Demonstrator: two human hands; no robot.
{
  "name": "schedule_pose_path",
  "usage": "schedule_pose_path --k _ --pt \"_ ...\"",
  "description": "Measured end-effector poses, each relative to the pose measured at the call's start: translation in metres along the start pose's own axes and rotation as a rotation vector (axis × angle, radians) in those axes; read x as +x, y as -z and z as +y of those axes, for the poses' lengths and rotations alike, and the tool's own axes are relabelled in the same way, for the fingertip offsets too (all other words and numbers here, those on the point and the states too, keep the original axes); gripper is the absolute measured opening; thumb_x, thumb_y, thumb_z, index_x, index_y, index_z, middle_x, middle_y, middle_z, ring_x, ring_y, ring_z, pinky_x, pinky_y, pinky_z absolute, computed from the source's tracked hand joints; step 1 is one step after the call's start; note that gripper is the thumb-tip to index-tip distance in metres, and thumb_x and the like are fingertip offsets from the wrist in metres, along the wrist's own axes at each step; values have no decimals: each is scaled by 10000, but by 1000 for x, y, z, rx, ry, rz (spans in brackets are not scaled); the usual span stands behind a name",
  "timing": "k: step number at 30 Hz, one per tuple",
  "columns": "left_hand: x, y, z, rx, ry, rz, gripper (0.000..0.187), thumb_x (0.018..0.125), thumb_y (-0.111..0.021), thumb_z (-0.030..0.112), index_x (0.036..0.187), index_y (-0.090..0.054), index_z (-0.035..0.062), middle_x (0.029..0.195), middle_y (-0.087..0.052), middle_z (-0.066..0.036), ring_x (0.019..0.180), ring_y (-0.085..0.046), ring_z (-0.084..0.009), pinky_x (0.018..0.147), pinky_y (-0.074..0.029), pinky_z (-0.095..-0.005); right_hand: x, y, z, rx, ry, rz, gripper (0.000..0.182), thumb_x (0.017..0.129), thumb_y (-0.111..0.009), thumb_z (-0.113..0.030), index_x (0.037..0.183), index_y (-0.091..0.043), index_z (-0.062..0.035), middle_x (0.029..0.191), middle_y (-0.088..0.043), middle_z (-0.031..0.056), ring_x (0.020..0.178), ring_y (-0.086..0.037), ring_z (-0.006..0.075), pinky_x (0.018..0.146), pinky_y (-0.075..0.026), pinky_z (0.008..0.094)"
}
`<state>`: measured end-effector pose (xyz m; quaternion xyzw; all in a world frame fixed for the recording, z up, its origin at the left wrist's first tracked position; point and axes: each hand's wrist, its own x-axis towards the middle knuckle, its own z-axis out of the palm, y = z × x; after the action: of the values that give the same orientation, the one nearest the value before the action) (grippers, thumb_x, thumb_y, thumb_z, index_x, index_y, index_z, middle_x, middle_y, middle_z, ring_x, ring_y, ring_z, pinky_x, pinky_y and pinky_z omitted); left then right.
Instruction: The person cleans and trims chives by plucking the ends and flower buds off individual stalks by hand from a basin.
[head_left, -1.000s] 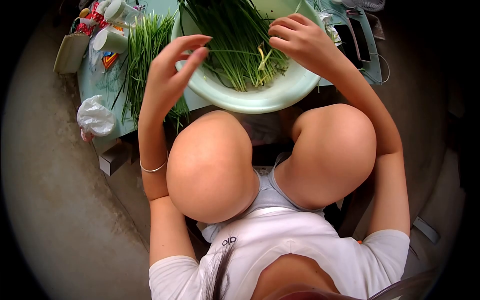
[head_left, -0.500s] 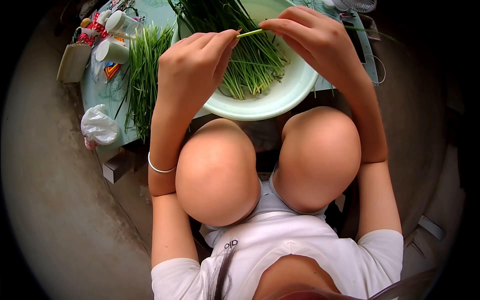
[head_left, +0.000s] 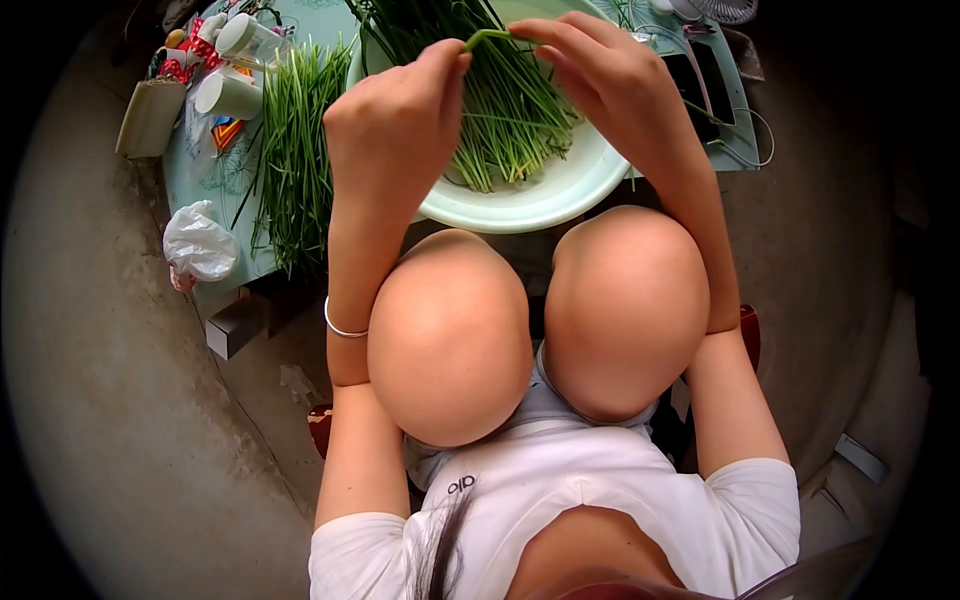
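Between my hands, above the basin, is a green chive stalk (head_left: pixel 488 35), bent into a shallow arch. My left hand (head_left: pixel 395 125) pinches one end with thumb and fingertips. The other side is pinched in my right hand (head_left: pixel 605 85), and a thin green length shows beyond that hand on the right. Below lies a bunch of long green chives (head_left: pixel 515 135), cut ends toward me, inside a pale green basin (head_left: pixel 530 218). Another pile of chives (head_left: pixel 298 150) rests on the table to the left of the basin, partly behind my left hand.
On the left of the table (head_left: pixel 205 180) are a white cup (head_left: pixel 228 97), a clear jar (head_left: pixel 250 42) and a crumpled plastic bag (head_left: pixel 200 243). A dark tablet-like device (head_left: pixel 705 90), a cable and a small fan (head_left: pixel 725 8) lie at the right. My knees are just below the basin.
The stalk was nearly straight and is now bent between my fingertips. Both hands have shifted slightly upward in view, and my forearms have moved inward.
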<state>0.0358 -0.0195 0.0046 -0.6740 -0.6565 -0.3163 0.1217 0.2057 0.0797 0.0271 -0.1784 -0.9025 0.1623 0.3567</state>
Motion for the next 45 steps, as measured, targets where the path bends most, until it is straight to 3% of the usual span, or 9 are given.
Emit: schedule_pose_path --k 1,5,8,10,20,27,31,33,45 --pt "-1 -1 -4 45 10 67 70 848 -614 181 864 -632 116 543 -552 -46 494 -554 -221 461 -430 -327 -4 0 3 -24 -32 -81 365 783 -594 26 1127 -604 -98 839 -603 62 752 -625 218 638 -493 318" --pt "-6 -4 -6 -18 -26 -2 69 848 -613 184 874 -637 124 568 -570 -52 500 -563 -224 467 -436 -326 -7 9 0 -96 -107 -134 373 790 -576 47 1135 -595 -95 852 -608 86 783 -642 223 646 -496 328" --pt "-7 -5 -3 -126 -40 -49 74 848 -613 184 888 -639 128 593 -585 -54 510 -571 -231 475 -443 -327 -1 17 -5 -133 -159 -101 108 844 -580 -23 942 -625 -24 847 -634 118 757 -646 264 631 -516 322" --pt "-7 -2 -5 -46 3 -41 81 850 -613 187 887 -643 121 622 -605 -52 528 -582 -234 488 -453 -323 -11 4 12 -3 -84 -81 386 797 -573 46 1149 -591 -111 852 -613 85 786 -647 214 651 -499 320" --pt "-13 -6 -10 -72 83 -46 106 861 -605 184 886 -646 90 720 -646 -67 585 -612 -249 517 -475 -310 -26 10 21 -89 -171 -116 342 811 -540 70 1108 -599 -91 821 -610 89 711 -629 200 634 -497 305" --pt "-1 -3 14 -625 255 -428 276 907 -575 135 1170 -575 51 819 -647 -61 758 -627 -113 656 -488 -253 -19 -1 11 -6 -86 -120 227 844 -575 -20 1061 -598 -83 874 -645 90 739 -653 199 585 -490 304" --pt "2 -14 4 -547 167 -382 249 907 -564 118 1143 -588 44 836 -643 -73 728 -630 -116 629 -484 -248 -20 -6 15 26 -149 -202 205 868 -591 -77 1072 -591 -84 886 -651 104 748 -650 237 595 -491 306" --pt "-1 -18 -5 -366 130 -204 182 866 -598 138 1031 -625 68 816 -632 -90 636 -601 -255 566 -473 -327 -26 -6 25 48 -132 -166 207 863 -594 -73 1070 -592 -84 881 -646 101 723 -637 241 589 -485 307" --pt "0 -13 4 -336 0 -209 162 830 -654 162 971 -654 84 760 -624 -71 576 -580 -214 520 -454 -298 -27 -11 20 151 -90 -209 221 842 -591 -22 1062 -587 -40 872 -624 101 656 -590 234 582 -471 308"
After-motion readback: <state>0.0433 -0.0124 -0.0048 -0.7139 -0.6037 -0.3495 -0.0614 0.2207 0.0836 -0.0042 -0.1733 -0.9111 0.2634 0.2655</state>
